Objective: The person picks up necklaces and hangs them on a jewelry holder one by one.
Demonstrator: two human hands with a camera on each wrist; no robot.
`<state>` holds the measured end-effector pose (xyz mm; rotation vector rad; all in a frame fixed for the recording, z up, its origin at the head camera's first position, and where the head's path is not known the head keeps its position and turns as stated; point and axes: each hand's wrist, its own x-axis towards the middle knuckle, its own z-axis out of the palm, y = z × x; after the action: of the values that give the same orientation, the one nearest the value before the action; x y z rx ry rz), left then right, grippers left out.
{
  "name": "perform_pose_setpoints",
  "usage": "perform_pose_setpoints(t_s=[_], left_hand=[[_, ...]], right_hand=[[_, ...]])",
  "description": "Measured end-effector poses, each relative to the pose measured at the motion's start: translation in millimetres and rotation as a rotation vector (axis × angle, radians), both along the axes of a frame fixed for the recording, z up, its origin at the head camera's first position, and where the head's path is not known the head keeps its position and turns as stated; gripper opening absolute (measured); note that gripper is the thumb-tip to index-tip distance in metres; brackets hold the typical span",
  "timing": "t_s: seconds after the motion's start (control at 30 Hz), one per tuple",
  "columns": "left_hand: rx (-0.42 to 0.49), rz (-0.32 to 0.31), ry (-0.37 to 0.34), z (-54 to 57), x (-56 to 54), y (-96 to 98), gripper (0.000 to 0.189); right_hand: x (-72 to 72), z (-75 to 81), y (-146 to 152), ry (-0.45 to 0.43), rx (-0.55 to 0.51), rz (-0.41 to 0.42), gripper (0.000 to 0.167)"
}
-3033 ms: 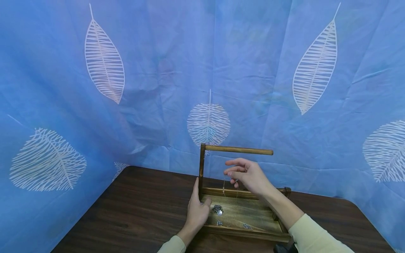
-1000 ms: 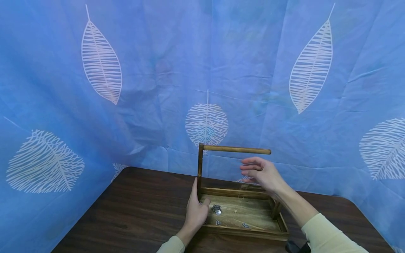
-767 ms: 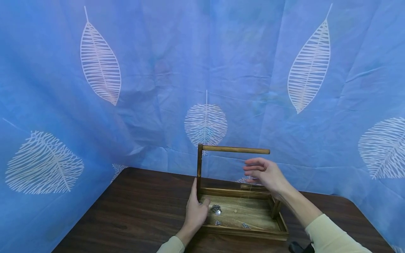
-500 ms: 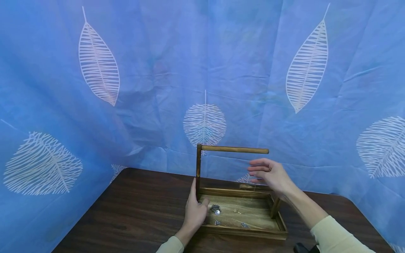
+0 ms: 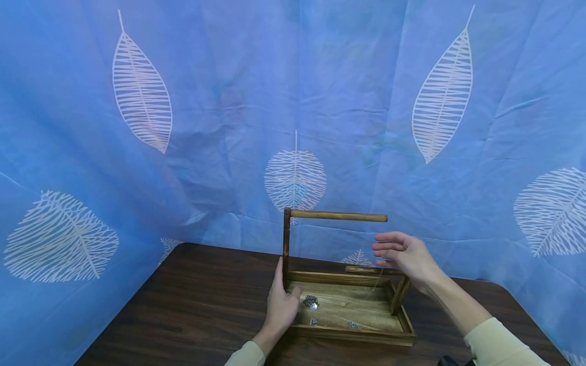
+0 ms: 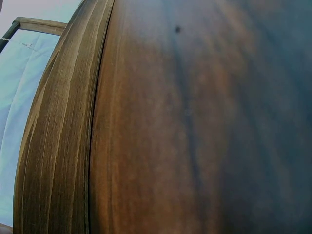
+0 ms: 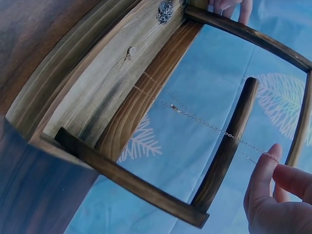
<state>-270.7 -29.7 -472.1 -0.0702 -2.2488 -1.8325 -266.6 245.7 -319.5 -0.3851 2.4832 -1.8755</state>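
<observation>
A wooden jewelry stand [image 5: 352,334] with a tray base sits on the table. My left hand [image 5: 282,305] holds the tray's left end, thumb inside and fingers along the outside near the tall post. Between thumb and fingertips, my right hand [image 5: 407,256] pinches a fine chain necklace [image 7: 209,126] above the stand's right side. In the right wrist view the chain slants past the short lower bar [image 7: 226,141] toward the tray; whether it touches the bar I cannot tell. Its small round pendant [image 7: 131,51] appears low, against the tray floor. The long upper bar [image 5: 339,216] is above.
A dark chain pile [image 5: 310,301] with a silvery disc lies in the tray's left half. Two small silvery clusters, one left [image 5: 313,322] and one right [image 5: 352,325], lie along the front. Behind the dark table [image 5: 206,295] hangs a blue leaf-patterned cloth [image 5: 220,127].
My right hand has moved right with the necklace, from below the long bar's middle to beyond its free end, near the short bar. The left hand keeps its hold on the tray.
</observation>
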Motion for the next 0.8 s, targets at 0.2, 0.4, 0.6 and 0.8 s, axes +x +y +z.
perform_pose_setpoints(t_s=[0.2,0.4,0.6,0.8], left_hand=[[-0.004,0.002,0.004,0.3,-0.1,0.1,0.087],[0.0,-0.007,-0.003,1.1,-0.3,-0.4,0.087],[0.015,-0.013,-0.003,0.3,-0.5,-1.0,0.088],[0.016,-0.012,0.0,-1.0,-0.4,-0.5,0.088]], right_hand=[[1.8,-1.9,10.5,-0.001,-0.001,-0.011,0.046],[4.9,-3.2,20.0,0.013,-0.003,-0.013,0.043],[6.5,-2.6,26.1,0.011,-0.004,-0.024,0.044],[6.4,-3.9,29.6,0.005,-0.006,-0.031,0.045]])
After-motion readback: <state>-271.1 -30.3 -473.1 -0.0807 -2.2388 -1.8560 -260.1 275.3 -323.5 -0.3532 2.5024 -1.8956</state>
